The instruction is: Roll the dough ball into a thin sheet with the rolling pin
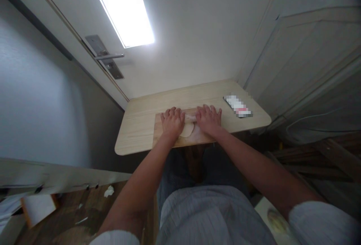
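My left hand (172, 122) and my right hand (209, 120) lie over the two ends of a small, pale, floury rolling pin (190, 118), and only its middle shows between them. Their fingers curl forward over it, side by side. Just below the pin, a thin flat piece of dough (186, 130) rests on a wooden board (158, 134). Flour whitens the board near my right hand. The pin's ends are hidden beneath my palms.
The board sits at the near edge of a light wooden table (135, 124). A blurred-out phone (238, 105) lies at the table's right. Behind stands a white door with a metal handle (109, 56). Paper scraps (109, 191) litter the floor at lower left.
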A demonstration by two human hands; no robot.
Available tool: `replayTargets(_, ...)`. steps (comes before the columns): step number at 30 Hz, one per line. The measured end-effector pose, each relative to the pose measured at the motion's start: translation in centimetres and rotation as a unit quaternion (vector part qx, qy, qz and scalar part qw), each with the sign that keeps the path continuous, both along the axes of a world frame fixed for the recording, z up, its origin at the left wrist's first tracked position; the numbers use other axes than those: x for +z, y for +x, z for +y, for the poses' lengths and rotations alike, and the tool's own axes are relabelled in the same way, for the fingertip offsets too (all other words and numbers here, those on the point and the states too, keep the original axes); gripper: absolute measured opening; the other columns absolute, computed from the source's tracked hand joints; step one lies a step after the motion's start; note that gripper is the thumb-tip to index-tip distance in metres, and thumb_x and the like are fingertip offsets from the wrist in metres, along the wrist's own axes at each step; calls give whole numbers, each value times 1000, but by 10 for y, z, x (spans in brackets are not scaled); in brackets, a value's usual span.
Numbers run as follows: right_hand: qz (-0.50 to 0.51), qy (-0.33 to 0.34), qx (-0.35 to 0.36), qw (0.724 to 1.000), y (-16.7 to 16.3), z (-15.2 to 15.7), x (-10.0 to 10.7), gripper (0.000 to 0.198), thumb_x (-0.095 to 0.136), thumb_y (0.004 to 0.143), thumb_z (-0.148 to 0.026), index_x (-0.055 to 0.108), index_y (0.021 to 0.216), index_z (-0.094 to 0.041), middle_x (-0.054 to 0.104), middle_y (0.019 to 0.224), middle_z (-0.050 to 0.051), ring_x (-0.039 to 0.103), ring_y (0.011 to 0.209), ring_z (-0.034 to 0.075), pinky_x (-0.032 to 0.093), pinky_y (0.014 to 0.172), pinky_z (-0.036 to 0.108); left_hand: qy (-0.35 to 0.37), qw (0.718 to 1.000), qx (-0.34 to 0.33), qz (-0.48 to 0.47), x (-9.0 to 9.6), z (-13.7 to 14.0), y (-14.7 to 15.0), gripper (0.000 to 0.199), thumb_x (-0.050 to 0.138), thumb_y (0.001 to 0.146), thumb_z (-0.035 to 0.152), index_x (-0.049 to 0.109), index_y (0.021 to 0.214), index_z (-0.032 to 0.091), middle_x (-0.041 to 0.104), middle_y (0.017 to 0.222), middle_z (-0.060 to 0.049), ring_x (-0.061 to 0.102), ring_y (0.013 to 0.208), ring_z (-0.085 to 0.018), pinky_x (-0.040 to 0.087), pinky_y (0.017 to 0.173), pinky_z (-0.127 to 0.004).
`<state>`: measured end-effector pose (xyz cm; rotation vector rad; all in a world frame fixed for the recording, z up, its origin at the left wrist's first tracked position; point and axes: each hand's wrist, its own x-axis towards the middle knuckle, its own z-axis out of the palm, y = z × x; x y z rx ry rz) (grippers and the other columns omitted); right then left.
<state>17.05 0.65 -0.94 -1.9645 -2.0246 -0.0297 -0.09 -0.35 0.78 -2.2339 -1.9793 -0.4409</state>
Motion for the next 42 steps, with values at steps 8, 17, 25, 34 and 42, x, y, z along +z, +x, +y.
replayTargets(8, 2, -9, -1, 1000, -2, 24, 2, 49, 28, 100, -43, 56, 137, -27, 50, 147, 9, 36, 136, 33, 14, 111, 66, -25, 1000, -5, 9, 3, 22, -1, 48, 21, 103, 44, 55, 132, 25, 54, 140, -11, 45, 128, -29, 29, 109, -52)
replayTargets(17, -1, -35, 0, 999, -3, 46, 3, 47, 31, 99, -42, 58, 135, -29, 51, 146, 9, 37, 134, 33, 16, 110, 66, -55, 998, -14, 7, 1, 45, -5, 46, 22, 102, 42, 57, 126, 26, 56, 135, -11, 48, 123, -30, 34, 104, -51)
replayTargets(25, -21, -55, 8, 998, -3, 64, 7, 48, 31, 98, -43, 57, 136, -29, 51, 145, 9, 40, 130, 33, 21, 108, 64, -92, 996, -20, 6, 3, 63, -8, 41, 28, 101, 39, 56, 129, 27, 54, 136, -12, 47, 124, -31, 36, 101, -52)
replayTargets(34, -17, -81, 17, 996, -5, 86, 11, 48, 34, 96, -42, 58, 134, -28, 54, 142, 11, 43, 127, 34, 26, 105, 63, -93, 995, -18, -11, 0, 88, -10, 42, 26, 101, 36, 58, 125, 25, 57, 131, -13, 49, 121, -32, 37, 100, -55)
replayTargets(42, -30, -105, 19, 994, -7, 104, 14, 47, 34, 95, -42, 59, 131, -25, 55, 139, 13, 44, 124, 35, 29, 103, 62, -109, 994, -12, -9, -5, 109, -12, 42, 28, 100, 37, 60, 125, 25, 57, 130, -14, 51, 120, -32, 40, 97, -54)
